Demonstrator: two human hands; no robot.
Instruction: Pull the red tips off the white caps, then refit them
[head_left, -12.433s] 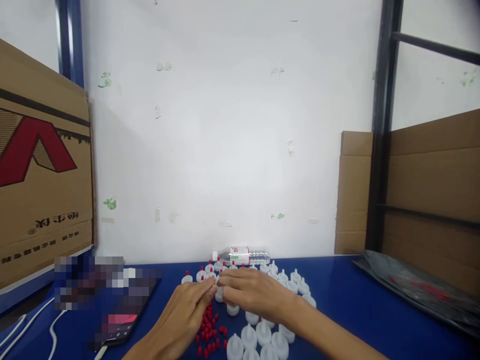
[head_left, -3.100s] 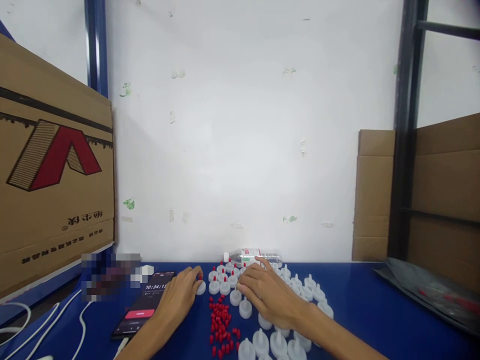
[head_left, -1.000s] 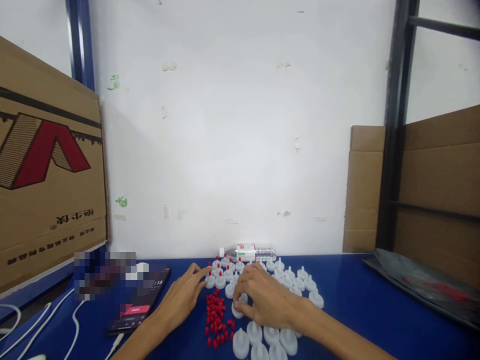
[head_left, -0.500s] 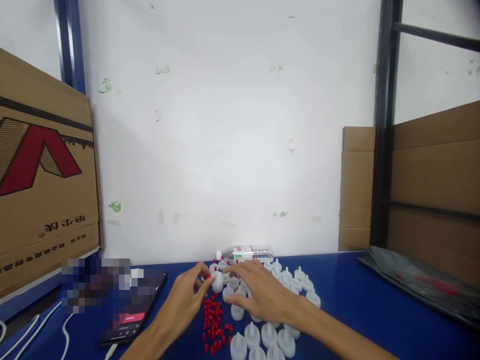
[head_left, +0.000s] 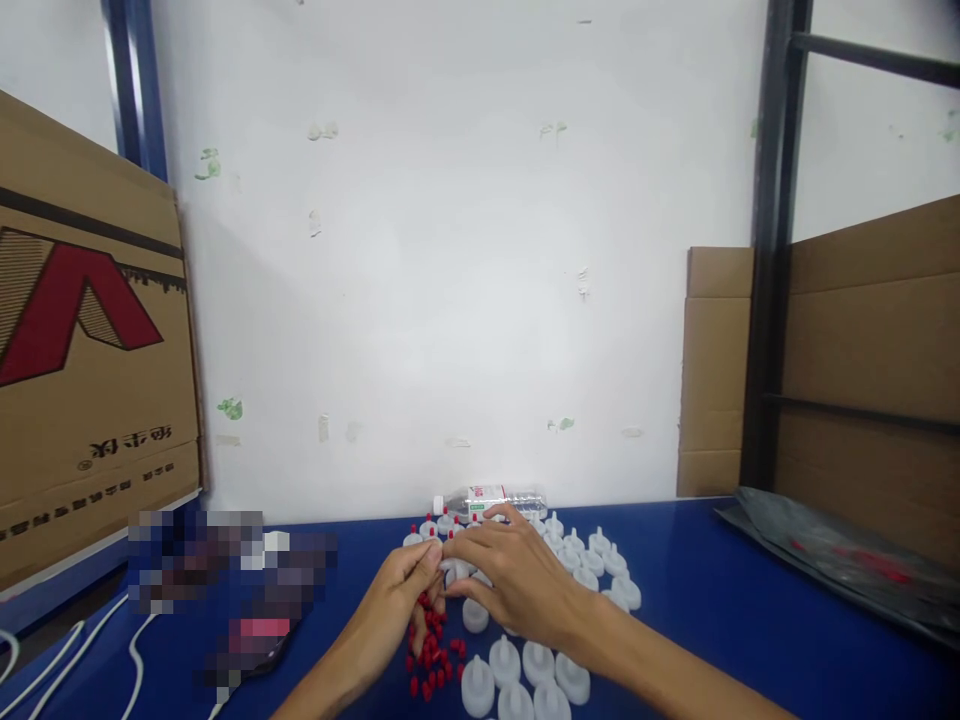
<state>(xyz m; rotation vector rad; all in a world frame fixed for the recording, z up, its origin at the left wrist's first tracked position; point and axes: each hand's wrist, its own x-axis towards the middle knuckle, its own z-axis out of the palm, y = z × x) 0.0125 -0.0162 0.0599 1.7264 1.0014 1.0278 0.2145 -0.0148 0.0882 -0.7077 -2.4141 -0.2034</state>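
Head view: some capped, many bare

Left hand (head_left: 397, 590) and right hand (head_left: 517, 565) meet; what they pinch is hidden. Red-capped lids (head_left: 445, 521) stand behind them; bare lids (head_left: 478, 685) and loose red caps (head_left: 428, 690) remain nearer on the bench (head_left: 660, 600).

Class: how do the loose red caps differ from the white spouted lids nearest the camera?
Size: the loose red caps are far smaller than the white spouted lids.
Shape: the caps are stubby; the lids have a wide round base and a narrow spout.
Pose: the caps lie scattered; the lids stand close together, spouts up.
Both are on the blue table.
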